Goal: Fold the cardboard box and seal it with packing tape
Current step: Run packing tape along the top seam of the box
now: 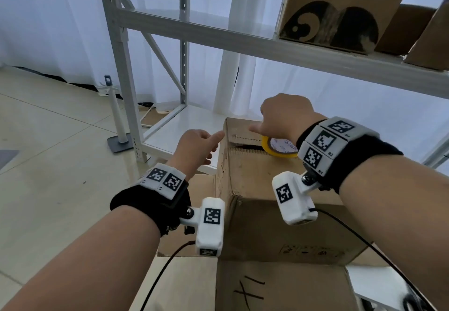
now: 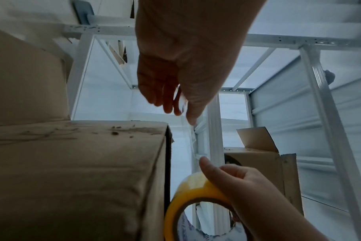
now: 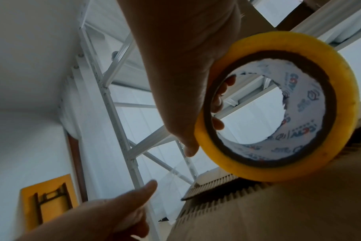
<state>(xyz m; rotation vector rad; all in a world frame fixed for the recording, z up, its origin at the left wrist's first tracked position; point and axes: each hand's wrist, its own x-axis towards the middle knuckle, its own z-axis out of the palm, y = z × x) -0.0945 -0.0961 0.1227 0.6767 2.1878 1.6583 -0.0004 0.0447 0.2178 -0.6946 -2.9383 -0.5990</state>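
A brown cardboard box (image 1: 267,172) stands in front of me, its top flaps folded down to a seam. My right hand (image 1: 279,121) grips a yellow roll of packing tape (image 1: 269,149) upright on the far left part of that seam, fingers through the core (image 3: 218,99) and thumb pointing left. My left hand (image 1: 196,148) hovers just off the box's far left corner with the thumb stretched toward it and the other fingers loosely bent (image 2: 165,97). A faint clear strip seems to run between my right thumb and my left thumb in the right wrist view. Whether my left hand holds it is unclear.
A white metal rack (image 1: 218,34) stands behind the box, with cardboard boxes (image 1: 340,7) on its upper shelf. A flat cardboard piece (image 1: 279,286) with pen marks lies nearest me. A post on a grey base (image 1: 119,126) stands on the tiled floor at left. Black cables (image 1: 364,238) hang from my wrists.
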